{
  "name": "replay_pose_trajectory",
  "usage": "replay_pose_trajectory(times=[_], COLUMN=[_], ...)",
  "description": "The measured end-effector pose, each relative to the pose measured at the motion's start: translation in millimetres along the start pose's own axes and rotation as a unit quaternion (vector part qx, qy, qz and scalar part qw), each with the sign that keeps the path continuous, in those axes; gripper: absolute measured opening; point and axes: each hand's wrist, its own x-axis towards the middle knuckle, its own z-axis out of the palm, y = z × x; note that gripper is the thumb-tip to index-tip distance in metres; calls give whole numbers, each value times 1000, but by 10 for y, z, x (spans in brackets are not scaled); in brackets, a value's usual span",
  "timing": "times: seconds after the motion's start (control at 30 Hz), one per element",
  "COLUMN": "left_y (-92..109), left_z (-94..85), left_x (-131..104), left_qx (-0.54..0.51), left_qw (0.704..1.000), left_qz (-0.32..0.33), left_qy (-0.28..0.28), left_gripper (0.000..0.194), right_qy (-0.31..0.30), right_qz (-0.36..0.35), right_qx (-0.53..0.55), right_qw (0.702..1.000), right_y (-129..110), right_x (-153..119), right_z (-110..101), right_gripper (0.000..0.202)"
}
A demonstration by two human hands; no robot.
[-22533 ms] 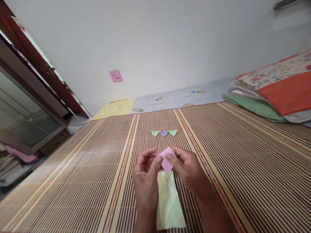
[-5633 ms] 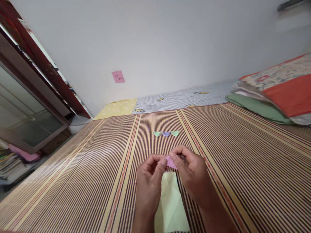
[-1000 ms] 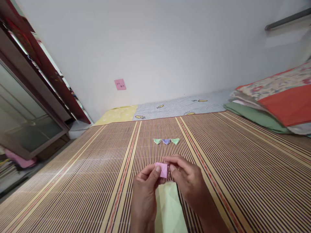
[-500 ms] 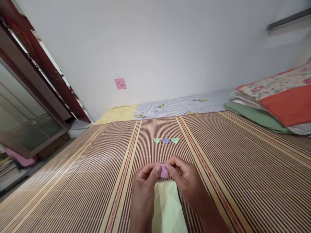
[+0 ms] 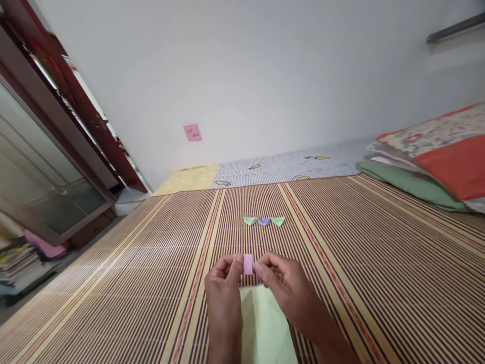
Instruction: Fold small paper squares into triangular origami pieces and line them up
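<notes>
A small folded piece of pink paper (image 5: 247,265) is pinched between the thumb and fingers of my left hand (image 5: 224,293). My right hand (image 5: 290,288) is close by on the other side, its thumb and forefinger closed together just off the paper's right edge; nothing shows between them. Below the pink piece, between my wrists, lies a pale green creased sheet (image 5: 265,323). Farther out, three small folded paper triangles form a row: a green one (image 5: 250,221), a purple one (image 5: 264,221) and another green one (image 5: 278,221).
A striped mat (image 5: 151,273) covers the bed surface. Along the wall runs a checked cloth (image 5: 273,165) beside a yellow one (image 5: 193,177). Folded bedding (image 5: 435,172) is piled at the right. A pink note (image 5: 192,132) sticks to the wall. At left stands a glass-panelled cabinet (image 5: 49,177).
My right fingertips have come off the pink paper and moved slightly apart from it. My left hand still holds the piece, now turned more upright. The view has shifted a little left.
</notes>
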Motion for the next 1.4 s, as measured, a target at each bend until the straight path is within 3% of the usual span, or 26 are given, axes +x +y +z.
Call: replay_pose_trajectory(times=[0.27,0.47,0.6,0.77,0.9,1.03,1.13,1.27,1.4], left_y=[-8,122,119,56,105,154,144,118,99], left_z=[10,32,3,-6,20,12,-13,-6,39], left_x=[-35,-44,-41,-83,-101,-81,-77,-100,-103], left_qx=[-56,-101,-96,-18,-13,-90,-83,-16,-62], left_qw=[998,991,992,999,999,994,996,1000,998], left_qz=[-38,-74,-53,21,17,-45,-27,23,-15], left_qy=[20,-43,-58,17,31,-31,-33,-11,-9], left_gripper=[29,30,29,25,24,24,22,21,24], right_qy=[-6,-15,-41,30,83,23,-6,17,81], right_qz=[26,33,21,-60,-136,-55,-4,-17,-61], right_qx=[10,78,115,-52,-145,18,118,50,-66], right_qw=[1000,996,992,996,977,998,993,998,993], right_y=[-40,-18,-6,-50,-55,-44,-44,-63,-39], right_x=[6,-2,-14,-36,-45,-30,-5,10,-13], right_z=[85,49,25,112,176,153,134,162,202], right_gripper=[22,25,27,25,25,27,31,32,31])
